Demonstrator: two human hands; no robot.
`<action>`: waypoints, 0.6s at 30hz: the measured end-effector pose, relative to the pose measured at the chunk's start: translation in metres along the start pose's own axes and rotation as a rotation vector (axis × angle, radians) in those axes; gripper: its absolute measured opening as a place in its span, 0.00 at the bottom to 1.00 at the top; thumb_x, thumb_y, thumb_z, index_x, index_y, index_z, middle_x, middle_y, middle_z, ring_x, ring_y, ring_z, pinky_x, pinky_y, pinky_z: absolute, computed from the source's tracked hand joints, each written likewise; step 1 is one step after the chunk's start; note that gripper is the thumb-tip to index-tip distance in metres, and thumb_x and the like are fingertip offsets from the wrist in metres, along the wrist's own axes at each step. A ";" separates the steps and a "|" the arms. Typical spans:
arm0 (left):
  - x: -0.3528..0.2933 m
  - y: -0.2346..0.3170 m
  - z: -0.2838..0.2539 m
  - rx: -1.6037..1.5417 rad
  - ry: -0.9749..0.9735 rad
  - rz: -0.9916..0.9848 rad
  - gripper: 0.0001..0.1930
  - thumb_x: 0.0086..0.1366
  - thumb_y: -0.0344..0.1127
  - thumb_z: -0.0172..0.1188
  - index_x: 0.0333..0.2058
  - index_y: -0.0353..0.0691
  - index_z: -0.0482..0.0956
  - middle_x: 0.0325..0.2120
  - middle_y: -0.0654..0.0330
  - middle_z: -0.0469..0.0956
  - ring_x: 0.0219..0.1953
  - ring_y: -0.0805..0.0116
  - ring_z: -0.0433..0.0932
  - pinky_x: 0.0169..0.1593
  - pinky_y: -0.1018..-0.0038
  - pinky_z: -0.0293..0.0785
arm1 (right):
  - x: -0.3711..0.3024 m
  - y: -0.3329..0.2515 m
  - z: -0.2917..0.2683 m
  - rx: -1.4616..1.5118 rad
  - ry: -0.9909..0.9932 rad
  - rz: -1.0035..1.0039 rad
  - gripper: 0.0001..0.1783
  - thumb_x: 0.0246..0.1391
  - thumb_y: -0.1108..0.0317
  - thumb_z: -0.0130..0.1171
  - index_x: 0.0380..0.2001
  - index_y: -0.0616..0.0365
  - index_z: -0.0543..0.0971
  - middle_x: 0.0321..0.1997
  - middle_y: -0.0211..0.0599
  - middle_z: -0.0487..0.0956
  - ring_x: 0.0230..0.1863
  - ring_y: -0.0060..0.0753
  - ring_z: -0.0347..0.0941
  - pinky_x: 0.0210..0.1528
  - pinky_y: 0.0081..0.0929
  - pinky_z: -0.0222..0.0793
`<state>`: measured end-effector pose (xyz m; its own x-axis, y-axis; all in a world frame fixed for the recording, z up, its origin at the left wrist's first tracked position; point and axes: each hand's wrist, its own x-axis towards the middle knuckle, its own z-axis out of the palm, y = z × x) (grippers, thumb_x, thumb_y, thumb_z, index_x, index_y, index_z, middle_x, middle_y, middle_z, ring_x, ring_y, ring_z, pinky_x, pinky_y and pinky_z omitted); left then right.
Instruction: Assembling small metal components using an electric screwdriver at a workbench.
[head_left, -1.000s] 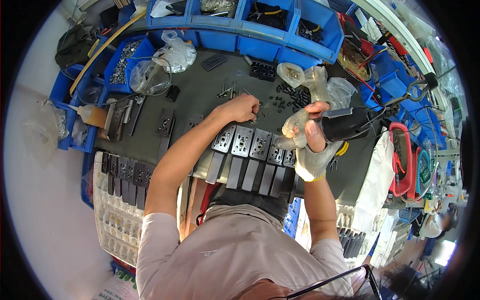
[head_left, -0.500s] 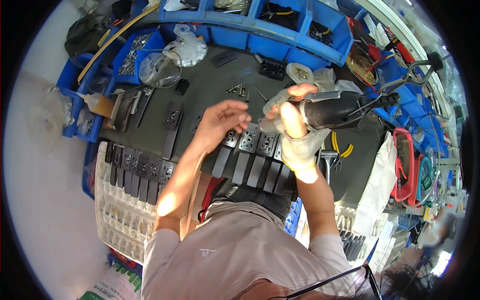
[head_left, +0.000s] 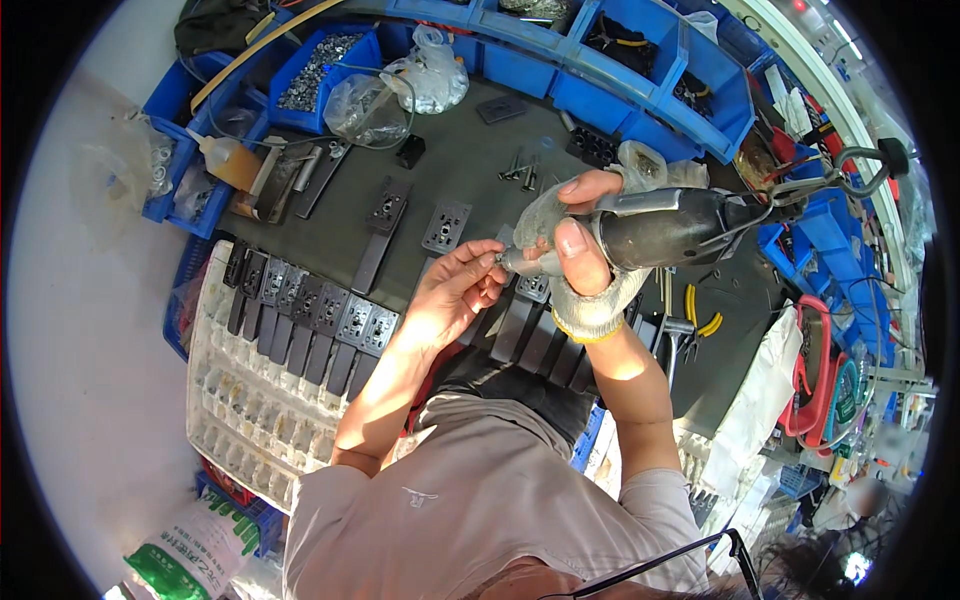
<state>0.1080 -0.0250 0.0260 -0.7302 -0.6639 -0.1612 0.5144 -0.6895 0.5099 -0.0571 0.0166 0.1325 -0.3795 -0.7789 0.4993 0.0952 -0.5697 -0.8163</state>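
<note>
My right hand (head_left: 588,262), in a pale glove with bare fingertips, is wrapped around a black power screwdriver (head_left: 665,228) held sideways, its nose toward the left. At that nose, my left hand (head_left: 455,293) is bare, with thumb and fingers pinched together at the bit. What they pinch is too small to make out. Below the hands stands a row of black plates with long grey handles (head_left: 513,328), partly hidden by my hands. Another black plate (head_left: 446,227) lies just beyond my left hand. Several loose screws (head_left: 520,170) rest farther back on the dark mat.
Blue bins (head_left: 513,70) line the back. At left, more handled plates (head_left: 312,300) lie along a white tray (head_left: 250,400). An oil bottle (head_left: 228,160) stands at far left. Yellow-handled pliers (head_left: 707,318) and a hammer-like tool (head_left: 675,335) lie right. A metal hook (head_left: 870,165) holds the screwdriver's rear.
My left hand has come to the screwdriver's nose, and its fingers have closed into a pinch there. My right hand still grips the screwdriver. The whole view has shifted.
</note>
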 end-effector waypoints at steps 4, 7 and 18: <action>0.001 -0.002 -0.004 0.029 0.019 0.015 0.12 0.76 0.31 0.56 0.53 0.34 0.76 0.33 0.58 0.82 0.32 0.76 0.78 0.37 0.79 0.75 | -0.001 0.000 -0.002 0.013 0.008 0.050 0.18 0.52 0.72 0.67 0.45 0.65 0.76 0.45 0.40 0.79 0.38 0.26 0.74 0.44 0.30 0.72; -0.001 -0.003 -0.004 0.004 0.022 0.009 0.11 0.76 0.31 0.56 0.52 0.34 0.77 0.33 0.58 0.82 0.32 0.76 0.79 0.37 0.80 0.75 | 0.001 -0.006 0.010 0.046 0.053 0.052 0.18 0.53 0.72 0.68 0.45 0.66 0.75 0.42 0.40 0.79 0.37 0.26 0.74 0.43 0.30 0.72; -0.004 -0.002 -0.003 0.024 0.068 0.043 0.09 0.76 0.33 0.56 0.49 0.35 0.76 0.30 0.61 0.81 0.29 0.77 0.77 0.33 0.81 0.72 | 0.002 -0.004 0.027 0.069 0.038 0.017 0.17 0.54 0.74 0.68 0.45 0.66 0.74 0.32 0.35 0.78 0.27 0.21 0.74 0.38 0.26 0.72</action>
<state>0.1108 -0.0218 0.0230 -0.6752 -0.7112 -0.1957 0.5327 -0.6536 0.5376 -0.0331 0.0103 0.1445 -0.4122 -0.7785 0.4732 0.1644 -0.5744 -0.8019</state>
